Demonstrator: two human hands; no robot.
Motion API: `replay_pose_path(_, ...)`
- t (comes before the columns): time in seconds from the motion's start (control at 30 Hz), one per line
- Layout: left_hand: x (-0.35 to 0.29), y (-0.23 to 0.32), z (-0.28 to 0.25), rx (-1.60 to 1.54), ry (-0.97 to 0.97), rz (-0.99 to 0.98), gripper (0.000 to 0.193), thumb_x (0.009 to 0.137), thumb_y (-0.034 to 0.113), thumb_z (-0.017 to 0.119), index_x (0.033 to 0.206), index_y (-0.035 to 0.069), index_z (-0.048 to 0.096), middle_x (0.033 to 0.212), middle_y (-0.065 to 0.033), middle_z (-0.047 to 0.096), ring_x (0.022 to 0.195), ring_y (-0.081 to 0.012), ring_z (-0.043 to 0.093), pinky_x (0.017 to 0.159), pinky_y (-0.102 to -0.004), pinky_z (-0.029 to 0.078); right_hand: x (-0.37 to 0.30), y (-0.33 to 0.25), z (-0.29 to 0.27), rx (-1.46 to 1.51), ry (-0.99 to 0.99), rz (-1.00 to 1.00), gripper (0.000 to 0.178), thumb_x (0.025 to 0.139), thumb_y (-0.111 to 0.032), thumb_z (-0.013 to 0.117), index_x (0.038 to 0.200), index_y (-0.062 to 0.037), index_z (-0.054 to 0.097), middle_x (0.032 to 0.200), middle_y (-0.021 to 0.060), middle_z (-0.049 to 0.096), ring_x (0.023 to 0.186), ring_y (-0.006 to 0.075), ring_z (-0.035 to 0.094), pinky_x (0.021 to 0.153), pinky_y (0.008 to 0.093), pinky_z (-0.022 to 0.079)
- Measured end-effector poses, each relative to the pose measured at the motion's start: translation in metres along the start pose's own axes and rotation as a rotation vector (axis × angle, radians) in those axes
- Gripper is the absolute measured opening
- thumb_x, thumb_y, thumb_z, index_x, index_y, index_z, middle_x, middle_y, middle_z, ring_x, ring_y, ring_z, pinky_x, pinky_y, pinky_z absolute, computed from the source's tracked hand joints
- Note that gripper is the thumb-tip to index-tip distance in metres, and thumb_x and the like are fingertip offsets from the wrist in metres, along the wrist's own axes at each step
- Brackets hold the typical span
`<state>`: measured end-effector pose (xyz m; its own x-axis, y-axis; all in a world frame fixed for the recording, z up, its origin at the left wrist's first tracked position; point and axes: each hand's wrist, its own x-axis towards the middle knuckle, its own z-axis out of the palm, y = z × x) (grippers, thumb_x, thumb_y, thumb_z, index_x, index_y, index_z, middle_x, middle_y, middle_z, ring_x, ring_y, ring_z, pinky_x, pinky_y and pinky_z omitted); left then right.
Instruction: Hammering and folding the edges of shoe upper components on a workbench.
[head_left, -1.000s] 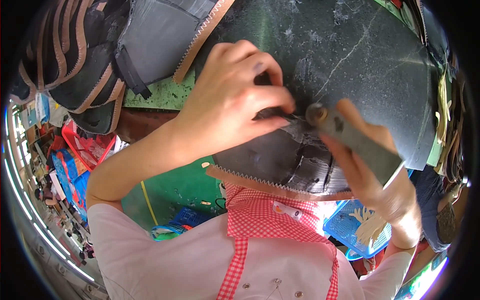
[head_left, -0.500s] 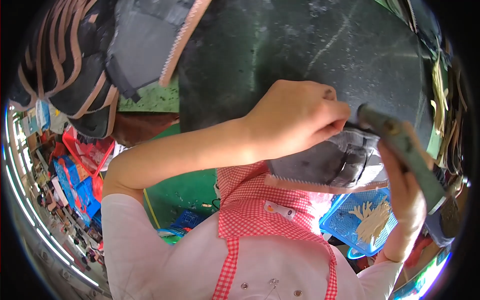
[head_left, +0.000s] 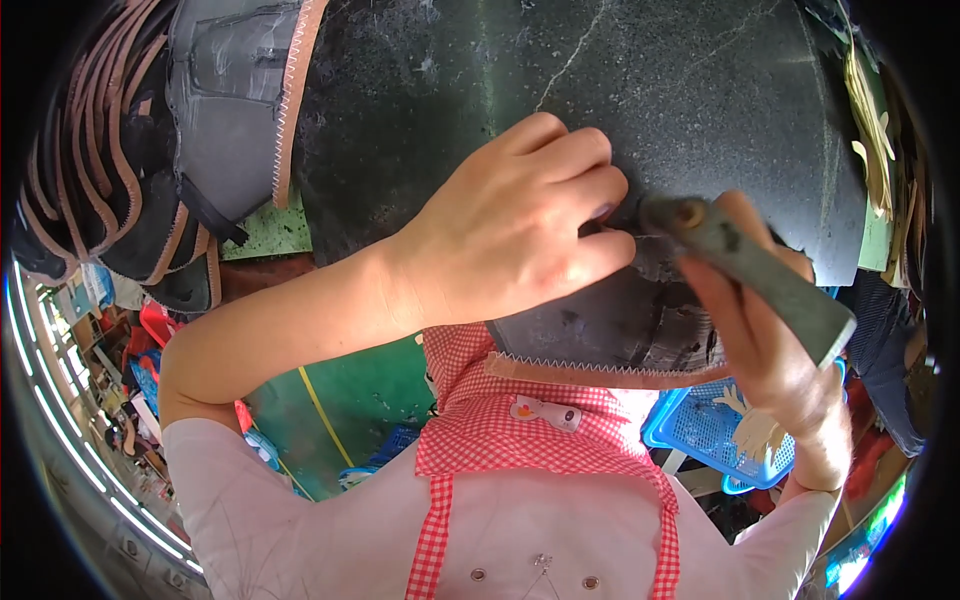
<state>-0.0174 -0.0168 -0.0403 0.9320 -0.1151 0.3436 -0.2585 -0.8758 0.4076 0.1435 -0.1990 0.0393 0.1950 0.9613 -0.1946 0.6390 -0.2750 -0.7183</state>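
Observation:
A dark grey panel [head_left: 590, 330] with a tan, zigzag-stitched edge lies at the near edge of the black work surface [head_left: 420, 130], partly over my apron. My left hand [head_left: 540, 210] reaches across it, fingers curled and closed at its far edge; what the fingertips pinch is mostly hidden. In my right hand [head_left: 750, 310] is a hammer [head_left: 775, 280], slightly blurred, with a grey metal head and a brownish spot at its eye. The hammer's dark end is close to my left fingertips, above the panel. Its handle is hidden by my hand.
Similar dark panels [head_left: 225, 100] with tan stitched edges are stacked at the left. A blue basket [head_left: 690, 425] holding pale cut pieces stands below the right side of the table. More pale strips [head_left: 868, 130] hang at the far right.
The view has shifted. The hammer has come left, nearer my left fingertips, and its head is turned flatter. My left hand stays closed at the panel's far edge, with more of its knuckles showing.

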Motion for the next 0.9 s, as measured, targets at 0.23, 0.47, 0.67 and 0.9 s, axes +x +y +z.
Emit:
replay_pose_path(0.23,-0.004,-0.010,-0.012,-0.105,0.019,-0.149,0.022,0.065,0.019,0.089,0.083,0.019,0.078,0.094,0.0033,0.065,0.096,-0.0220,0.062,0.080,-0.0372,0.049,0.004,0.001,0.002,-0.097,-0.049,-0.146,0.015,0.102,-0.002,0.064,0.114,0.0032,0.058,0.086,0.0195,0.062,0.071,0.0393,0.067,0.060,0.0375,0.048)
replay_pose_path(0.47,-0.009,-0.012,-0.015,-0.131,0.058,-0.269,0.023,0.064,0.017,0.091,0.084,0.017,0.078,0.094,0.0029,0.065,0.093,-0.0219,0.063,0.080,-0.0371,0.049,0.006,0.001,0.011,-0.113,-0.113,-0.115,0.013,0.102,-0.005,0.066,0.110,0.0027,0.059,0.085,0.0158,0.058,0.064,0.0325,0.063,0.059,0.0391,0.048)
replay_pose_path(0.67,-0.019,-0.013,-0.017,-0.032,0.044,-0.185,0.025,0.064,0.018,0.093,0.085,0.017,0.080,0.099,0.0041,0.065,0.097,-0.0215,0.061,0.084,-0.0377,0.046,0.008,-0.001,0.019,-0.013,-0.163,-0.104,0.008,0.103,-0.003,0.062,0.108,0.0034,0.059,0.081,0.0169,0.058,0.062,0.0297,0.061,0.057,0.0381,0.045)
replay_pose_path(0.9,-0.024,-0.009,-0.017,-0.128,0.022,-0.286,0.024,0.065,0.018,0.093,0.086,0.018,0.080,0.100,0.0052,0.067,0.101,-0.0205,0.060,0.089,-0.0375,0.042,0.009,-0.002,0.023,0.077,0.000,-0.074,0.007,0.102,-0.001,0.064,0.107,0.0029,0.062,0.079,0.0144,0.056,0.059,0.0238,0.056,0.055,0.0360,0.043)
